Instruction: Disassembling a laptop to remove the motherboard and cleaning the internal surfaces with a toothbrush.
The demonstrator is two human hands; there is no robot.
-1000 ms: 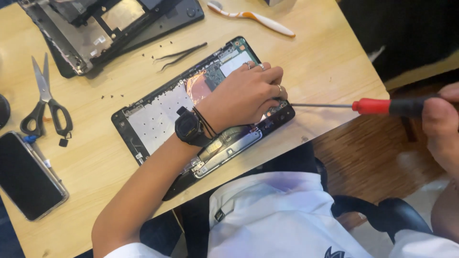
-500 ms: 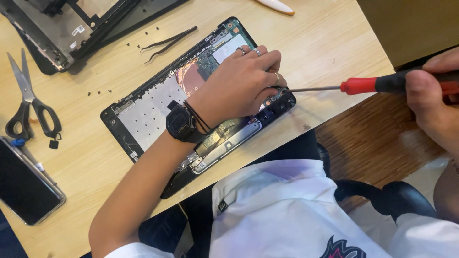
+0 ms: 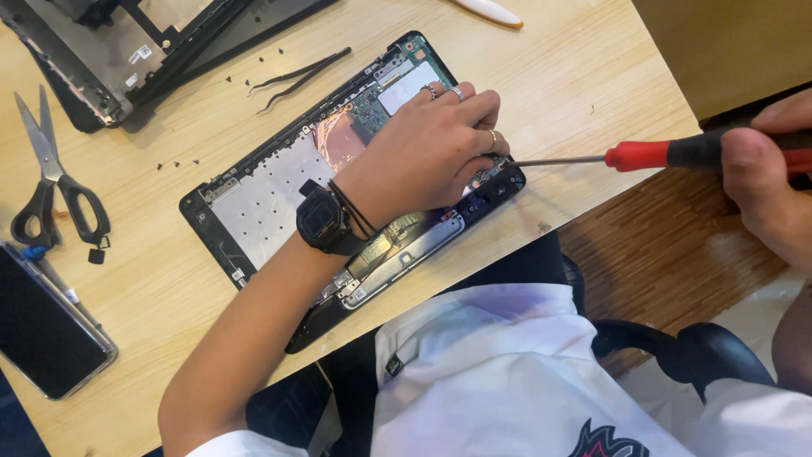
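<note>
An opened laptop base (image 3: 254,199) with bare circuit boards lies at an angle on the wooden table (image 3: 550,76). My left hand (image 3: 431,148), with rings and a black wristwatch, rests on the base's right part, fingers curled over the boards near the corner. My right hand (image 3: 765,182) at the right edge grips a screwdriver (image 3: 668,154) with a red and black handle. Its thin shaft runs left, and the tip meets the base's right corner just under my left fingertips.
Black tweezers (image 3: 300,74) and several tiny loose screws (image 3: 178,162) lie behind the base. A second dismantled casing (image 3: 110,51) sits at the back left. Scissors (image 3: 51,182) and a dark phone (image 3: 46,326) lie at the left. A black chair (image 3: 702,351) is below.
The view has shifted, so the table's things sit further left and up. My right hand brought the screwdriver in leftward; its tip now touches the base's corner. My left hand stays on the base.
</note>
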